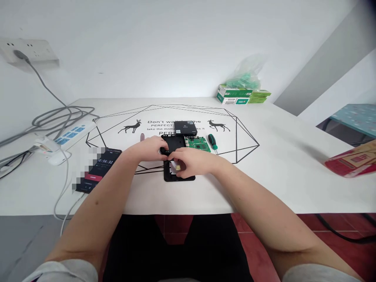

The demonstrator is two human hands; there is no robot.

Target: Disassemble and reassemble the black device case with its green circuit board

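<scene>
At the middle of the table my left hand (152, 148) grips the left edge of a black plastic casing half (175, 141). My right hand (192, 161) is closed, its fingertips meeting the left hand's at the near edge of that casing; what they pinch is hidden. Beneath the right hand lies a second black casing part (180, 179), with a pale, yellowish patch partly covered by the fingers. A green circuit board (201, 145) rests just right of the casing. Behind it sits a flat black box (185, 127) with small labels.
A green-handled screwdriver (212, 140) lies right of the board, and a small pinkish handle (142, 137) left of the casing. A phone (101, 168) showing a timer, a power strip (72, 135) and cables occupy the left. Green-white boxes (235, 94) stand behind; a red package (352, 160) is far right.
</scene>
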